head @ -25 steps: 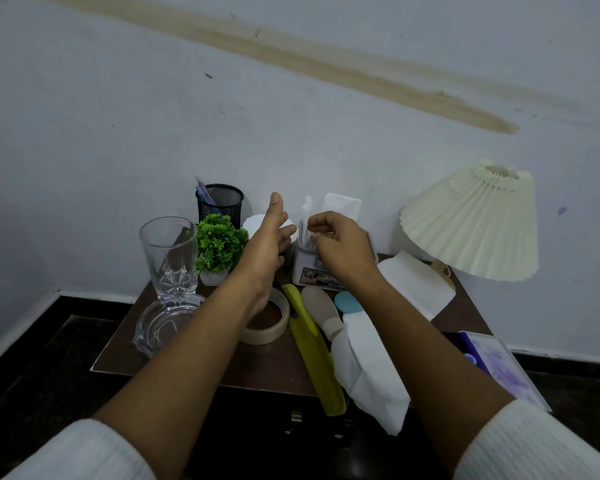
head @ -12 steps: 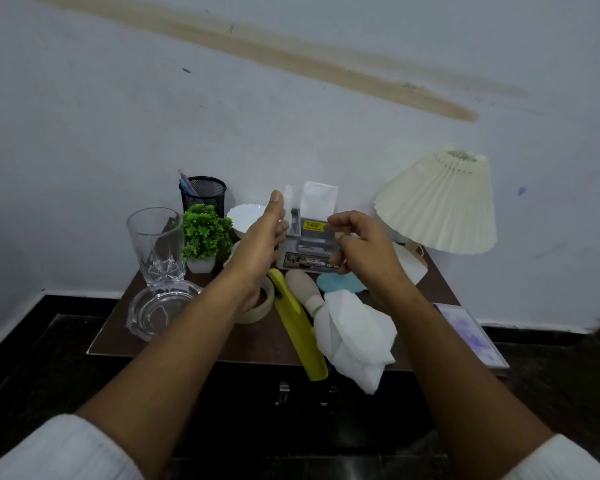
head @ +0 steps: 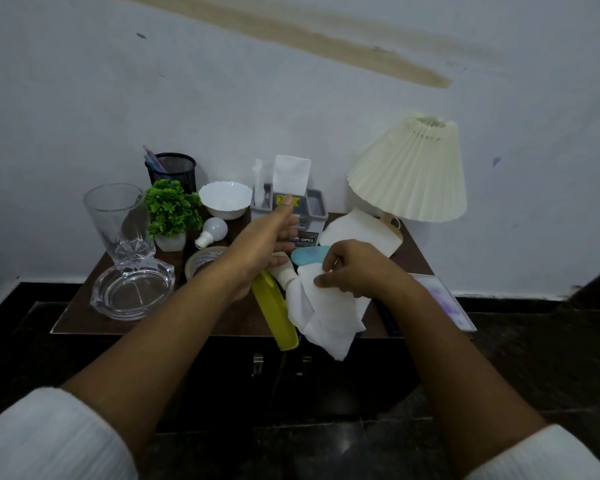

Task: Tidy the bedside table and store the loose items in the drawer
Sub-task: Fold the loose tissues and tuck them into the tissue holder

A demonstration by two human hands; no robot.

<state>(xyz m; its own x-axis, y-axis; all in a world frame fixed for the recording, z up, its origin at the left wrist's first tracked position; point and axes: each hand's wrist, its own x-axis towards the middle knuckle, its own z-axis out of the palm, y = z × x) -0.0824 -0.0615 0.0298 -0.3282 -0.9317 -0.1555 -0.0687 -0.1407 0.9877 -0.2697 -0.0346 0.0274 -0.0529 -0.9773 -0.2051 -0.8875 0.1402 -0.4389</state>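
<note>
The brown bedside table [head: 84,317] is crowded with loose items. My right hand [head: 357,268] pinches a crumpled white tissue [head: 326,313] that hangs over the table's front edge. My left hand [head: 264,240] hovers open, thumb up, in front of the grey organiser box [head: 314,209] with a white tissue standing in it. Under the hands lie a yellow comb [head: 278,317], a cream brush [head: 284,273], a teal oval item [head: 309,254] and a roll of tape [head: 201,261]. A light bulb [head: 213,230] lies by the plant. The drawer front with its handles [head: 257,363] is closed below.
At the left stand a tall glass [head: 118,220], a glass ashtray [head: 132,292], a small green plant [head: 172,209], a black mesh pen cup [head: 172,169] and a white bowl [head: 224,199]. A pleated lamp [head: 409,171] and a flat white sheet [head: 357,230] are at the right, with a purple booklet [head: 444,299].
My right hand left the organiser box and came down to the crumpled tissue, which it now pinches. My left hand stayed near the box. The view shifted a little.
</note>
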